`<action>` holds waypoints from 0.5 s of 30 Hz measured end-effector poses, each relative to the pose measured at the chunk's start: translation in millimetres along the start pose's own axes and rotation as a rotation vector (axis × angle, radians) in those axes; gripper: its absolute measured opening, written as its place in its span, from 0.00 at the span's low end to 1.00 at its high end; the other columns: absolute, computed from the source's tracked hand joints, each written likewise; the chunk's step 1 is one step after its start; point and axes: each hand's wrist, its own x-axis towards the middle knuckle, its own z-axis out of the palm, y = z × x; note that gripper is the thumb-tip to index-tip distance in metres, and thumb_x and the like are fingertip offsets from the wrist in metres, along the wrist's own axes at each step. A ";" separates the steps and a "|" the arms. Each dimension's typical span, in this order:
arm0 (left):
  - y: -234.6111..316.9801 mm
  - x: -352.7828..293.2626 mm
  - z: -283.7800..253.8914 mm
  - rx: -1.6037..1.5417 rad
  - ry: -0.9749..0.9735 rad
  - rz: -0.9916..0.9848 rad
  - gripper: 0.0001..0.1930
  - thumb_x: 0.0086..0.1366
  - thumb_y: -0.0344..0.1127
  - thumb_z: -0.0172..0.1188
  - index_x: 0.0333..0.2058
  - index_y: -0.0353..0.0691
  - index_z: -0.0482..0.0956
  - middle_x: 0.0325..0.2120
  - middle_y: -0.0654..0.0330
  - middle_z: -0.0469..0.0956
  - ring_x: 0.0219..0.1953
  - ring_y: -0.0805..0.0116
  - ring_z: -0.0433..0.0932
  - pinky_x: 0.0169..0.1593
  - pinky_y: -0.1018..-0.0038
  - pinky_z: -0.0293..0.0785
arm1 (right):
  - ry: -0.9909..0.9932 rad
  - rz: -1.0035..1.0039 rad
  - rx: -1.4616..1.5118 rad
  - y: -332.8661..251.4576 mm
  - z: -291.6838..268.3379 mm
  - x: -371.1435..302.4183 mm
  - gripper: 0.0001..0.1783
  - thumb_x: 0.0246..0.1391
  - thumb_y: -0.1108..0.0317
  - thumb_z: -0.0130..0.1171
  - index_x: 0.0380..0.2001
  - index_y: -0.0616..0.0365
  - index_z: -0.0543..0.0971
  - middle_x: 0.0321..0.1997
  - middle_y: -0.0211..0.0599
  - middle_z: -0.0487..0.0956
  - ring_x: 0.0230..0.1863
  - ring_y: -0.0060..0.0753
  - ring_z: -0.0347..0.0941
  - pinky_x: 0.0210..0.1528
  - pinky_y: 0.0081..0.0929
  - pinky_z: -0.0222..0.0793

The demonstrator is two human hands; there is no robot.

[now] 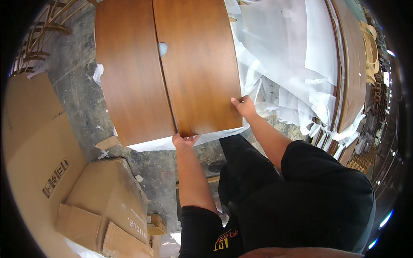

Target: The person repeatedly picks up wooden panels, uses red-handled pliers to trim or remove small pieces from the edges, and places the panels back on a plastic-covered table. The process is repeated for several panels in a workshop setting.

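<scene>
- Concrete floor [81, 99] lies under two wooden panels [167, 64] resting on white wrapping sheets [279, 51].
- Left hand [185, 140] grips the panels' near edge.
- Right hand [244, 106] clamps their right corner.
- Cardboard boxes [103, 193] sit left of the panels.

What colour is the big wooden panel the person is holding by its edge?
The wooden panel is a warm reddish-brown with fine grain, seen best in the head view.

Two flat brown varnished wooden panels [133, 81] [200, 64] side by side. Two bare hands [185, 140] [244, 105] at their near edge. About four tan corrugated cardboard boxes [109, 193] at left. One heap of white wrapping sheets [284, 56].
</scene>
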 end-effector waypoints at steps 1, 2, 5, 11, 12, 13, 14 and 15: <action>-1.5 -2.2 1.5 -0.013 -0.008 -0.020 0.33 0.82 0.55 0.31 0.76 0.43 0.57 0.77 0.54 0.52 0.78 0.47 0.55 0.72 0.26 0.58 | 0.009 -0.012 -0.007 0.8 -4.7 0.2 0.39 0.59 0.41 0.72 0.55 0.68 0.78 0.54 0.59 0.85 0.57 0.53 0.83 0.59 0.42 0.76; -1.6 -4.9 4.2 -0.044 0.046 -0.043 0.32 0.82 0.54 0.32 0.74 0.41 0.59 0.75 0.54 0.56 0.77 0.48 0.58 0.70 0.25 0.60 | 0.018 -0.025 -0.011 0.5 -8.8 2.4 0.39 0.59 0.41 0.72 0.54 0.69 0.78 0.53 0.59 0.85 0.56 0.53 0.83 0.59 0.42 0.76; -4.7 -21.1 9.1 0.084 -0.024 -0.012 0.32 0.82 0.53 0.30 0.73 0.40 0.61 0.71 0.53 0.63 0.75 0.48 0.63 0.72 0.27 0.60 | -0.004 -0.061 0.005 -0.7 -10.5 12.5 0.38 0.60 0.41 0.71 0.54 0.69 0.78 0.53 0.59 0.85 0.57 0.52 0.83 0.58 0.42 0.76; -21.8 -52.3 11.6 0.186 0.098 0.245 0.27 0.80 0.53 0.38 0.65 0.43 0.69 0.62 0.54 0.75 0.66 0.47 0.74 0.66 0.37 0.70 | -0.061 -0.053 0.025 11.1 3.7 18.2 0.38 0.60 0.42 0.71 0.54 0.70 0.78 0.52 0.55 0.85 0.54 0.48 0.83 0.57 0.39 0.76; -25.3 -53.7 10.5 0.206 0.101 0.309 0.27 0.80 0.54 0.41 0.65 0.43 0.70 0.62 0.54 0.75 0.66 0.48 0.74 0.66 0.38 0.71 | -0.064 -0.039 0.022 11.3 3.7 17.9 0.38 0.60 0.42 0.71 0.54 0.70 0.78 0.52 0.54 0.85 0.53 0.47 0.83 0.56 0.38 0.76; -28.9 -57.3 5.8 0.234 0.073 0.344 0.25 0.80 0.53 0.45 0.64 0.43 0.70 0.61 0.55 0.76 0.64 0.50 0.75 0.65 0.40 0.72 | -0.098 -0.024 0.039 11.0 2.6 14.7 0.39 0.61 0.41 0.71 0.56 0.70 0.77 0.54 0.54 0.84 0.55 0.47 0.82 0.57 0.38 0.76; -31.2 -60.6 -1.1 0.266 0.039 0.394 0.25 0.79 0.52 0.50 0.64 0.43 0.70 0.60 0.55 0.77 0.63 0.52 0.76 0.64 0.41 0.73 | -0.128 -0.018 0.061 8.0 1.6 13.2 0.41 0.61 0.40 0.70 0.57 0.69 0.77 0.55 0.54 0.84 0.57 0.47 0.81 0.57 0.38 0.76; -32.4 -64.4 -11.2 0.293 0.008 0.453 0.24 0.79 0.51 0.55 0.64 0.43 0.70 0.59 0.55 0.78 0.62 0.54 0.77 0.63 0.42 0.75 | -0.158 -0.011 0.084 4.3 0.1 11.5 0.42 0.61 0.39 0.70 0.59 0.69 0.77 0.57 0.54 0.83 0.58 0.46 0.80 0.58 0.38 0.76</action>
